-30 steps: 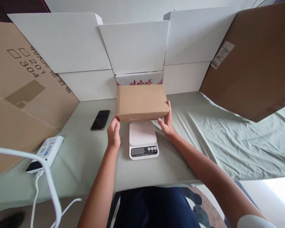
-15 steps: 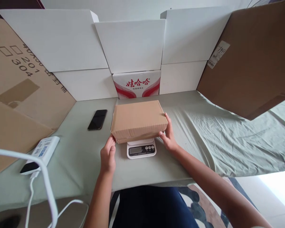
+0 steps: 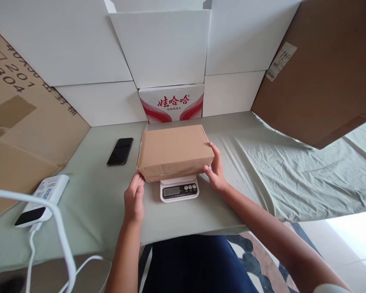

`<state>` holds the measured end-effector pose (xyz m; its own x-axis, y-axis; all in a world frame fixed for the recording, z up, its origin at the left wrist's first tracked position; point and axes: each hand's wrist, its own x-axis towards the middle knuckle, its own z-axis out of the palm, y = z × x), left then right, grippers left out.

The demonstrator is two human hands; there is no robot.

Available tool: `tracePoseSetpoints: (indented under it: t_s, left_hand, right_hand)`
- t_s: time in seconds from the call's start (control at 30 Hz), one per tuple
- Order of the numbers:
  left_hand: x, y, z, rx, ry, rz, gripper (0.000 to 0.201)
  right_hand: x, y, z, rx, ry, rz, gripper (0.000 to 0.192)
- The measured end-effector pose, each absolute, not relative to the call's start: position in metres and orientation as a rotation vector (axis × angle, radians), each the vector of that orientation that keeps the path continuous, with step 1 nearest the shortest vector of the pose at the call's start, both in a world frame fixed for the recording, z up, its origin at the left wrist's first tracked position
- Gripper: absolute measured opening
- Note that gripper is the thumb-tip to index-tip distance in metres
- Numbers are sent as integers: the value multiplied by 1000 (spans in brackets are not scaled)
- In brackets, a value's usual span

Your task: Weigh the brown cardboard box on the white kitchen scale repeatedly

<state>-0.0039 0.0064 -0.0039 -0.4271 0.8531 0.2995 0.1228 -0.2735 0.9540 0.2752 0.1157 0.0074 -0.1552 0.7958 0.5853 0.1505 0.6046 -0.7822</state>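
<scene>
A closed brown cardboard box [image 3: 175, 148] sits on or just over a white digital kitchen scale [image 3: 179, 191], hiding most of its top. The scale's display and several buttons show in front of the box; I cannot read any number. My left hand [image 3: 134, 199] is at the box's near left corner, fingers tucked against its lower edge. On the opposite end, my right hand [image 3: 215, 169] grips the near right corner, thumb on the front face and fingers along the side. Whether the box rests fully on the scale is hidden.
A black phone [image 3: 120, 151] lies left of the box. Farther left is a white power strip [image 3: 44, 199] with a white cable [image 3: 59, 228]. White boxes [image 3: 161, 49] and a red-and-white carton [image 3: 173, 103] stand behind. Large brown cartons [image 3: 311, 77] flank the green cloth [image 3: 244, 171].
The view has shifted slightly, so everything sits a little higher and farther left. Both hands keep their places on the cardboard box, and the box stays over the scale.
</scene>
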Motion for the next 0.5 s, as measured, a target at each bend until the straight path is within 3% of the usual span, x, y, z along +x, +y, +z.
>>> tracePoseSetpoints:
  t_s: [0.5]
  left_hand:
    - [0, 6, 1, 1163, 1383, 1828, 83]
  right_hand:
    - [273, 114, 9, -803, -1616, 604, 75]
